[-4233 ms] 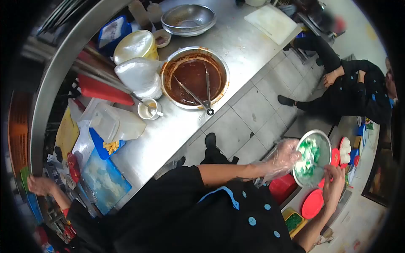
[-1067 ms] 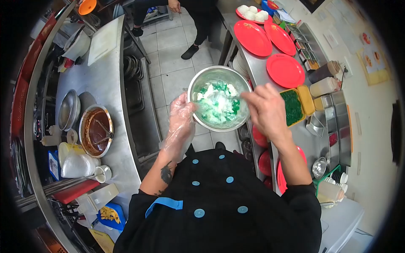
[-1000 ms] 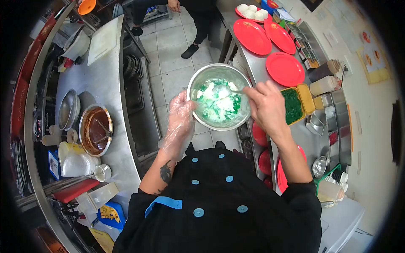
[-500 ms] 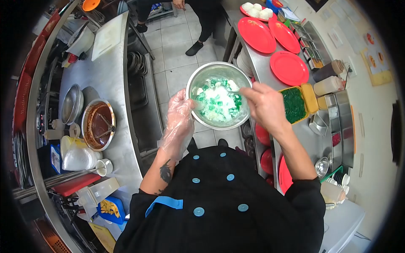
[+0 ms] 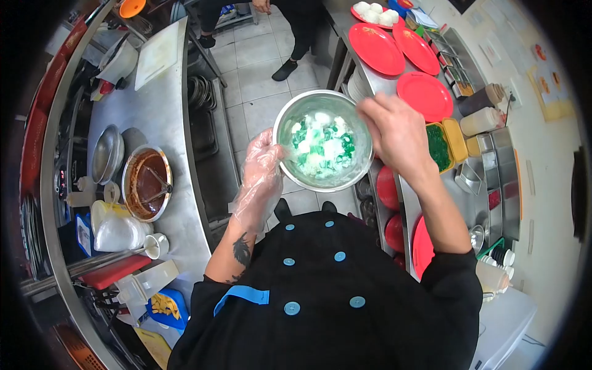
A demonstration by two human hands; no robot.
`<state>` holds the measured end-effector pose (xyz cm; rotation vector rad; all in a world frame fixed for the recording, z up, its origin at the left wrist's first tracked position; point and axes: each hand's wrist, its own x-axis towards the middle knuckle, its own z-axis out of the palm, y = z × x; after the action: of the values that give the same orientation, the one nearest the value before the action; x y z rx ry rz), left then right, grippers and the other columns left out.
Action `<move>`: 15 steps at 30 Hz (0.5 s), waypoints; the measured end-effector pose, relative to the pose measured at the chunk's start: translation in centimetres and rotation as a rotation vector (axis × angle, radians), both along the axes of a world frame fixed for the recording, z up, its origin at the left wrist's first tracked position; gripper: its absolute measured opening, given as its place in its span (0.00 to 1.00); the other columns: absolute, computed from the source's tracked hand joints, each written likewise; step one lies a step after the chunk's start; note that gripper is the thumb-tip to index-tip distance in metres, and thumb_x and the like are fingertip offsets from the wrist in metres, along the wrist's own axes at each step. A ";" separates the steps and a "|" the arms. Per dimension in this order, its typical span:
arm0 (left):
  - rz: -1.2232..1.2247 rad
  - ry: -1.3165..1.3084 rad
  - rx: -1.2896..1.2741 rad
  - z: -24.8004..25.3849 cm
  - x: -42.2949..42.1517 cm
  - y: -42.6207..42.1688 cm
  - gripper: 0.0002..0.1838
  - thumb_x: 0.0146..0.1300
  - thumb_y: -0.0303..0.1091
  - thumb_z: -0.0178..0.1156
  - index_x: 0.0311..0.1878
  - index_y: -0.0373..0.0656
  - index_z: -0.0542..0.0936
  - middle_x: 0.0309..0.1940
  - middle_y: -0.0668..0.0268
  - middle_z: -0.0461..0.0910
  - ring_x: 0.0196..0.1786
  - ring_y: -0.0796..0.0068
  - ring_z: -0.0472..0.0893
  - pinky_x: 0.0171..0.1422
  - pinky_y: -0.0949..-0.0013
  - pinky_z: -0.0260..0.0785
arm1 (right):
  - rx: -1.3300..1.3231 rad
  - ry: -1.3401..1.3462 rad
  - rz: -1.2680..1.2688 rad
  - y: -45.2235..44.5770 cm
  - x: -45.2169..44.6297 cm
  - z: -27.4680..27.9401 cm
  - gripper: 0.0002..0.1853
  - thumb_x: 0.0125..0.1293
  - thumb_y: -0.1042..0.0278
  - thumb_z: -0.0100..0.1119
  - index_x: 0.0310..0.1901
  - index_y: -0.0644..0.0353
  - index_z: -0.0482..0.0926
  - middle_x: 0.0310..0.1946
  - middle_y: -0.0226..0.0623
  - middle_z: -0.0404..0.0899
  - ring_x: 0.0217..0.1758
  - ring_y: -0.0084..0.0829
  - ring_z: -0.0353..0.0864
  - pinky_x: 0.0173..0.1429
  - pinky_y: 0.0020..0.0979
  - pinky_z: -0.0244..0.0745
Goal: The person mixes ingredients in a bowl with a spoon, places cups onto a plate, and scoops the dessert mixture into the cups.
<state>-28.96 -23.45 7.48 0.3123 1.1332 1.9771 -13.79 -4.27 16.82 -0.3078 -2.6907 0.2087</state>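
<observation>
My left hand (image 5: 260, 176), in a clear plastic glove, grips the left side of a round metal bowl (image 5: 359, 126). Its fingers go beneath the bowl and the thumb lies at the rim. Inside the bowl is a loose mix (image 5: 322, 148) of chopped green pieces and white lumps. At the bowl's right rim is my bare right hand (image 5: 401, 135), fingers curled in a pinch; whatever they hold is hidden.
Red plates (image 5: 425, 97) and a yellow tub of chopped greens (image 5: 438, 148) stand on the right counter. The left counter bears a bowl of brown sauce (image 5: 148, 184) and a cutting board (image 5: 161, 52). Ahead, a person (image 5: 299, 37) stands on the tiles.
My right hand has moved up and right, from over the mix to the bowl's right rim. The white and green pieces have shifted; the left hand keeps its grip.
</observation>
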 end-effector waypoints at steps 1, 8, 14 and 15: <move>-0.019 0.012 0.003 -0.1 -0.1 0.1 0.15 0.53 0.19 0.52 0.45 0.31 0.79 0.36 0.64 0.82 0.35 0.77 0.81 0.42 0.72 0.76 | 0.069 0.033 -0.014 0.4 -0.6 -0.2 0.09 0.55 0.75 0.60 0.39 0.55 0.82 0.30 0.38 0.75 0.38 0.42 0.79 0.39 0.41 0.77; -0.075 0.098 0.026 -1.3 -1.1 -0.4 0.19 0.52 0.20 0.53 0.50 0.30 0.77 0.40 0.61 0.81 0.42 0.73 0.81 0.52 0.71 0.75 | 0.129 -0.052 0.225 1.4 -0.1 0.8 0.15 0.50 0.78 0.60 0.41 0.53 0.84 0.30 0.34 0.72 0.41 0.38 0.75 0.42 0.40 0.75; -0.010 0.140 -0.041 -1.8 -1.5 0.2 0.18 0.53 0.20 0.52 0.49 0.31 0.77 0.41 0.62 0.81 0.42 0.74 0.81 0.51 0.72 0.75 | 0.135 -0.030 0.055 -1.2 0.5 -1.9 0.13 0.50 0.76 0.61 0.39 0.56 0.83 0.29 0.39 0.74 0.37 0.42 0.79 0.43 0.44 0.75; 0.003 0.087 0.004 -2.6 -1.7 0.1 0.19 0.53 0.21 0.52 0.50 0.31 0.77 0.41 0.62 0.81 0.43 0.73 0.81 0.52 0.71 0.75 | 0.109 -0.061 0.086 -1.7 0.7 -1.5 0.13 0.50 0.76 0.61 0.40 0.56 0.83 0.29 0.39 0.74 0.37 0.42 0.79 0.43 0.44 0.75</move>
<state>-30.70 -23.34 4.90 0.4021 1.1852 1.9854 -13.11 -5.93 15.31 -0.1685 -2.7658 0.0790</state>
